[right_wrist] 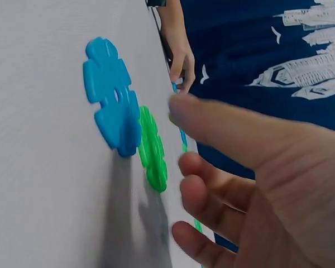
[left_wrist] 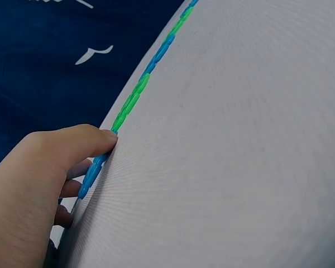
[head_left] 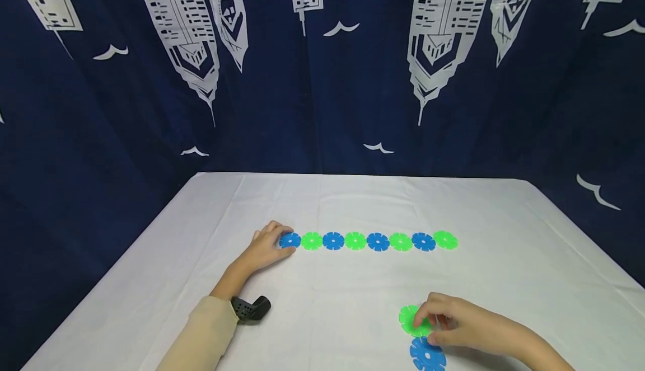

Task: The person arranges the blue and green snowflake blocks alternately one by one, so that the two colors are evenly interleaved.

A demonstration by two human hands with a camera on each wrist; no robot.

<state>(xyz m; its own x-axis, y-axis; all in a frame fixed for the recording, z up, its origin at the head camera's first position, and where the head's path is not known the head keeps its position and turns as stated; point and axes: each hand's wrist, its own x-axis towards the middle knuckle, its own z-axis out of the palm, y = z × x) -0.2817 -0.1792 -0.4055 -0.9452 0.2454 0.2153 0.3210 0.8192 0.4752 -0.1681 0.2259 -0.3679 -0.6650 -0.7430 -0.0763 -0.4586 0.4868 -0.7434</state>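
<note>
A row of several flat flower-shaped discs (head_left: 367,241), alternating blue and green, lies across the middle of the white-covered table (head_left: 353,203). My left hand (head_left: 274,241) pinches the leftmost blue disc (head_left: 289,240) at the row's left end. In the left wrist view the thumb (left_wrist: 95,139) lies against that disc's edge (left_wrist: 95,170). My right hand (head_left: 428,320) hovers near the table's front with loosely bent fingers, its fingertips at a loose green disc (head_left: 409,319). A loose blue disc (head_left: 427,354) lies just in front of it. The right wrist view shows the green disc (right_wrist: 153,151) beside the blue one (right_wrist: 111,95).
A dark blue curtain (head_left: 322,80) printed with white buildings hangs behind and beside the table. A black wrist-camera mount (head_left: 250,308) sits on my left forearm. The table's edges run at the far side, left and right.
</note>
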